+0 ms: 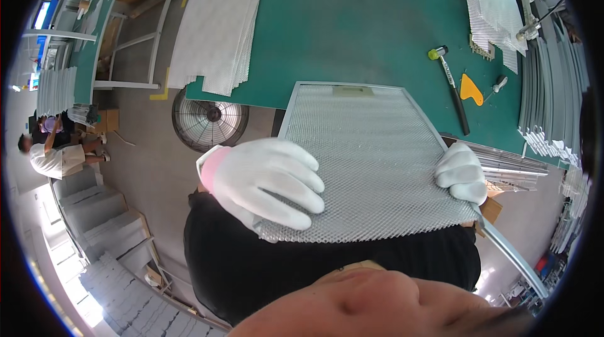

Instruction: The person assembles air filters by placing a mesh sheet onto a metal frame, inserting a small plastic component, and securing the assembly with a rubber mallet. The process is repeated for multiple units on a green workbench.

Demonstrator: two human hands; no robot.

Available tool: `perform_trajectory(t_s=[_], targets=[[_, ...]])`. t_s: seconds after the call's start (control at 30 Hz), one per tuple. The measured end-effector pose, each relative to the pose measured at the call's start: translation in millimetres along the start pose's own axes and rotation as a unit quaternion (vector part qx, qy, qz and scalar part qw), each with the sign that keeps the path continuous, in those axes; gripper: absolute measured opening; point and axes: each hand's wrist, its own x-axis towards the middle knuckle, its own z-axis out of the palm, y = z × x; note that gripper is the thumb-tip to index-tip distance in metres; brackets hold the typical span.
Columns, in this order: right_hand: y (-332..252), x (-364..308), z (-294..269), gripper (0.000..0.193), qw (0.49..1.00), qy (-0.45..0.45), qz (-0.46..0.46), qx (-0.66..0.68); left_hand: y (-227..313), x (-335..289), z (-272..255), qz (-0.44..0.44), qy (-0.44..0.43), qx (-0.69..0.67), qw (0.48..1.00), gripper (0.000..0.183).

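A silver metal mesh panel (365, 161) lies tilted before me, its far end on the green table and its near end by my body. Thin grey frame edging runs along its far side and flanks; the near edge shows bare mesh. A loose length of frame strip (513, 258) sticks out past the near right corner. My left hand (267, 183), in a white glove with a pink cuff, rests on the panel's left side with fingers stretched flat over the mesh; its thumb is hidden. My right hand (461, 174), also white-gloved, is closed round the right framed edge, fingers curled.
On the green table (352, 22) lie a mallet (454, 88), a yellow scraper (470, 89) and a small screwdriver (500, 83). Mesh sheets (217, 28) are stacked at left, more (497, 3) at far right. A floor fan (211, 120) stands left. Another person (56, 154) is at far left.
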Motion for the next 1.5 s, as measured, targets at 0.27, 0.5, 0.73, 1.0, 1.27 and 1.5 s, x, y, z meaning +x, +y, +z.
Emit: perform_trajectory(t_s=[0.27, 0.5, 0.73, 1.0, 1.27, 1.5], targets=[[23.7, 39.7, -4.5, 0.036, 0.982, 0.135, 0.089, -0.093, -18.9, 13.5, -25.6, 0.051, 0.252, 0.186, 0.948, 0.022], [42.6, 36.7, -16.2, 0.034, 0.970, 0.201, 0.114, -0.070, -32.6, 23.7, -27.8, -0.009, 0.399, 0.177, 0.900, 0.024], [40.6, 56.5, -17.0, 0.048, 0.967, 0.197, 0.116, -0.114, -31.9, 20.9, -33.8, -0.072, 0.370, 0.155, 0.913, 0.019], [42.0, 75.3, -5.4, 0.056, 0.973, 0.187, 0.100, -0.095, -40.7, 6.3, -43.0, -0.007, 0.349, 0.188, 0.918, 0.022], [48.6, 57.0, -12.9, 0.043, 0.971, 0.207, 0.100, -0.070, -47.2, 8.7, -37.2, -0.013, 0.398, 0.174, 0.901, 0.020], [52.0, 44.4, -18.7, 0.040, 0.962, 0.227, 0.136, -0.071, -61.0, 8.6, -39.2, -0.004, 0.393, 0.134, 0.910, 0.030]])
